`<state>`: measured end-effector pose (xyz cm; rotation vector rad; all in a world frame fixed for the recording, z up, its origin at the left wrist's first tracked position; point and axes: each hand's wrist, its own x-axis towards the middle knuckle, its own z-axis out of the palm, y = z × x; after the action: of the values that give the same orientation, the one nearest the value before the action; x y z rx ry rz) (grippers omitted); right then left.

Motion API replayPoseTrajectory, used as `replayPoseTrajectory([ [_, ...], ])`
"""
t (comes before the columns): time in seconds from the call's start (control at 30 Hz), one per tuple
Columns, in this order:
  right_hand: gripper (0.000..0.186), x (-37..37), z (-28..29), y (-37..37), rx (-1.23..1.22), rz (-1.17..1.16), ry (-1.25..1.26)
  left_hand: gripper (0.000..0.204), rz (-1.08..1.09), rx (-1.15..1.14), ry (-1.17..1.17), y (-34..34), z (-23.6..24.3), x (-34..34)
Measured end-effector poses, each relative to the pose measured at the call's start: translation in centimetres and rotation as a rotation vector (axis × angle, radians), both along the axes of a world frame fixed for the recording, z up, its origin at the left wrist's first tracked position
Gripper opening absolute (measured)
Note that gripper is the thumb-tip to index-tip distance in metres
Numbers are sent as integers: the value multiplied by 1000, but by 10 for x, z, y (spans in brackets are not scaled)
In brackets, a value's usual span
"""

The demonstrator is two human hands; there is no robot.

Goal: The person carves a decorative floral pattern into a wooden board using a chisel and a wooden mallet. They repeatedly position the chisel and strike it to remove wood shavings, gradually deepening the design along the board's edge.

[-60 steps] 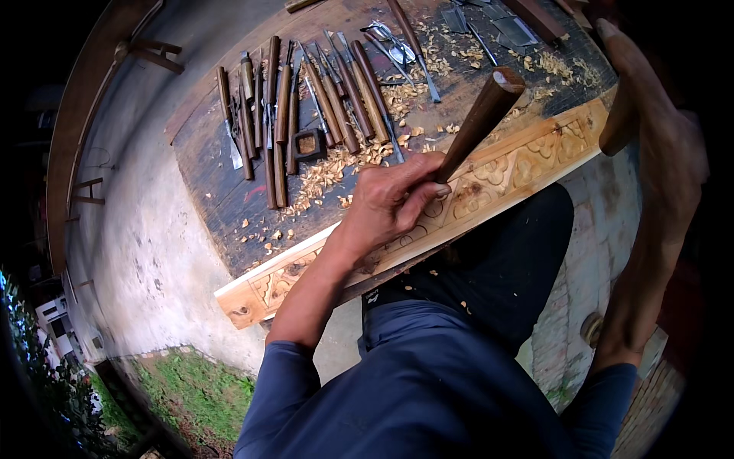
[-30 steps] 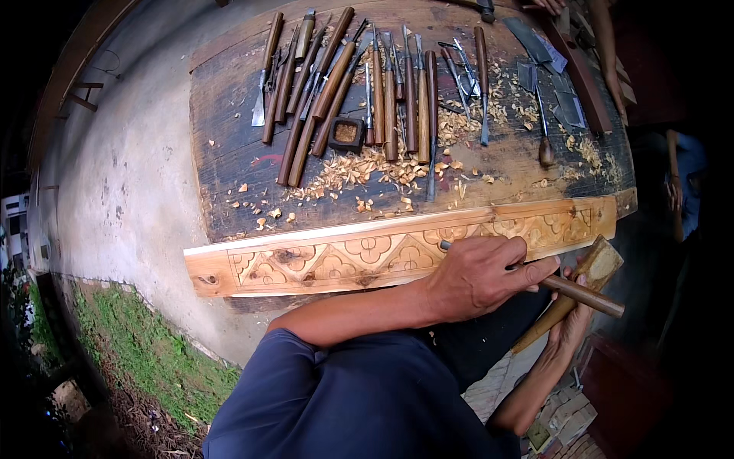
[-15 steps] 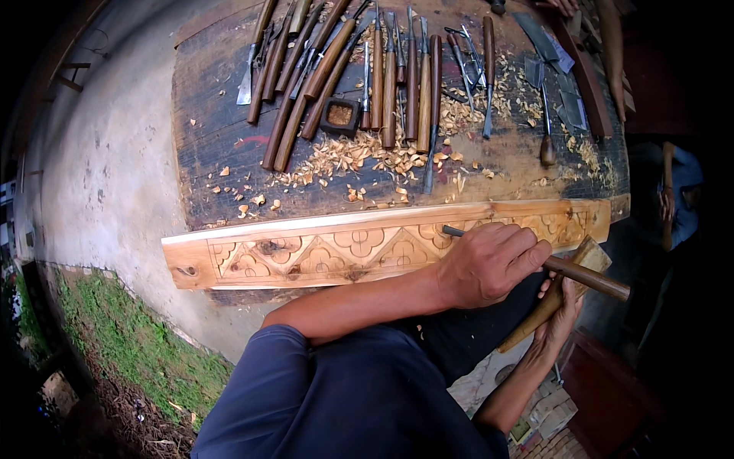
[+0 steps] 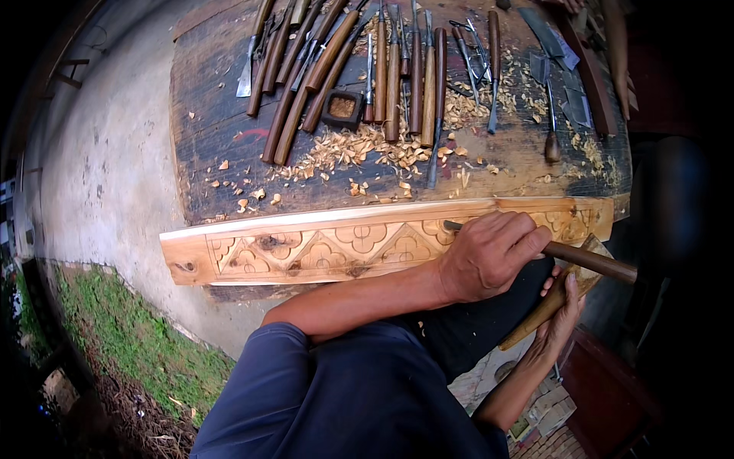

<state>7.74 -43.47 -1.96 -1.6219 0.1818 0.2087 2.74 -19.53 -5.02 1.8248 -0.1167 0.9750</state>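
Observation:
My left hand (image 4: 489, 257) is wrapped round the wooden handle of a carving gouge (image 4: 592, 261). Its metal tip rests on the carved face of a long pale board (image 4: 187, 266), at a flower-shaped outline right of the middle. Triangles and lobed petals are cut in relief along the board. Lower and to the right, my right hand (image 4: 564, 314) grips a wooden mallet (image 4: 531, 321), held slanting below the gouge handle. The mallet and the gouge handle overlap in view; whether they touch I cannot tell.
A worn workbench (image 4: 222, 161) carries several wooden-handled chisels (image 4: 417, 84) laid out beyond the board. Among wood shavings (image 4: 344, 149) sits a small dark square box (image 4: 342, 109). Flat metal pieces (image 4: 575, 107) and a reddish wooden bar (image 4: 589, 76) lie at right. Another person's arm (image 4: 615, 53) shows far right.
The whole view has shifted slightly. Both hands keep their grips, and the gouge tip stays on about the same part of the carving.

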Motion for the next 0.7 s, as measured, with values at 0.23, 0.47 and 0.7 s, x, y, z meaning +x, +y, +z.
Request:
replayPoseTrajectory([
  [0.23, 34, 1, 0, 0, 14, 8, -1, 37, 33, -29, -11, 1, -3, 1],
  [0.47, 34, 1, 2, 1, 11, 16, 12, 36, 14, -52, -6, 4, -2, 2],
  [0.7, 35, 0, 5, 5, -11, 1, 9, 38, -18, -117, -24, 6, 0, 0],
])
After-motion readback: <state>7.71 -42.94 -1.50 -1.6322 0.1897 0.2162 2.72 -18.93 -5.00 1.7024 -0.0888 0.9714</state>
